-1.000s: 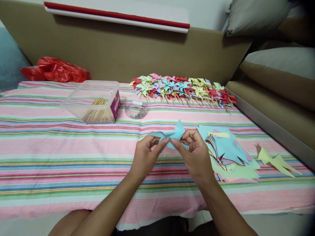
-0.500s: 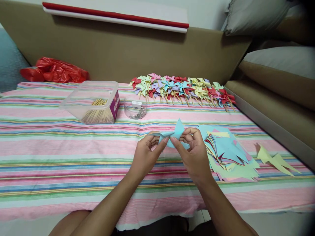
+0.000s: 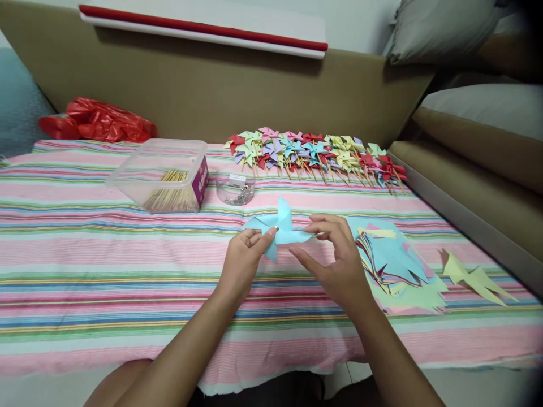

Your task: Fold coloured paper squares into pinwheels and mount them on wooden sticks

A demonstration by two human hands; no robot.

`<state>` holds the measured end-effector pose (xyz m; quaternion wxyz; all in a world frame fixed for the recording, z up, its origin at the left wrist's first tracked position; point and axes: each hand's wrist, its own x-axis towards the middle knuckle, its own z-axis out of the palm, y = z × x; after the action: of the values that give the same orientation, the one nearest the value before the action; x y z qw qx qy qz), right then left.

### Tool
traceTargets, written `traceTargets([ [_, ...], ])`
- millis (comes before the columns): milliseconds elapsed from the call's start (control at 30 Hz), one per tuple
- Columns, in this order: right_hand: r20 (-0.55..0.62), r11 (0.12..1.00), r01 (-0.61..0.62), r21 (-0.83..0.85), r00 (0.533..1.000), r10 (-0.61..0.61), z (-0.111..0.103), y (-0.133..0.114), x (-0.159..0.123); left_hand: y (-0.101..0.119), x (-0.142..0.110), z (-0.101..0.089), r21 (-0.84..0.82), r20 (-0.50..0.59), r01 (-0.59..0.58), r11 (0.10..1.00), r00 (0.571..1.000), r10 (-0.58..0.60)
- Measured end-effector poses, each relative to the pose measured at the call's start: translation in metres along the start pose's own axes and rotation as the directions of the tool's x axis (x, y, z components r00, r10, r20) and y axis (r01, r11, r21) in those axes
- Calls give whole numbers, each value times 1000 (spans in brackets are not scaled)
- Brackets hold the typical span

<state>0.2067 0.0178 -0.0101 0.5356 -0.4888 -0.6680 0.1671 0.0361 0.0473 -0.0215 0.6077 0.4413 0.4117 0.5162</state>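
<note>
A light-blue paper pinwheel (image 3: 284, 219) is held above the striped cloth (image 3: 127, 260), its blades folded in and a small dark fastener (image 3: 277, 228) showing at the centre. The person's left hand (image 3: 242, 257) pinches it beside that fastener, thumb on top. The right hand (image 3: 341, 260) is loosely spread, fingertips at the right blade's end, thumb apart below; whether they grip the paper cannot be told. The step in hand looks like settling the blades around the pinned centre, and the next move seems to call for a steady left pinch and a light right touch, lest the paper crease. Just right lies a stack of cut paper (image 3: 392, 257), close enough to catch the right wrist; farther out, a yellow cut sheet (image 3: 470, 277). Beyond the hands stand a round clear box (image 3: 223, 195), a tub (image 3: 127, 178) of sticks (image 3: 169, 198) and a row of stick-mounted pinwheels (image 3: 314, 150)
</note>
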Motion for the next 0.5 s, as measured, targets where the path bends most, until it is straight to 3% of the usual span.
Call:
traceTargets([
  [100,37,987,84,-136,996,-79,-1,1,1,-1,1,-1,-28,12,27,999,1000,-26],
  [500,52,989,76,-127,996,-70,2,4,1,0,-1,1,-39,82,97,995,992,-93],
])
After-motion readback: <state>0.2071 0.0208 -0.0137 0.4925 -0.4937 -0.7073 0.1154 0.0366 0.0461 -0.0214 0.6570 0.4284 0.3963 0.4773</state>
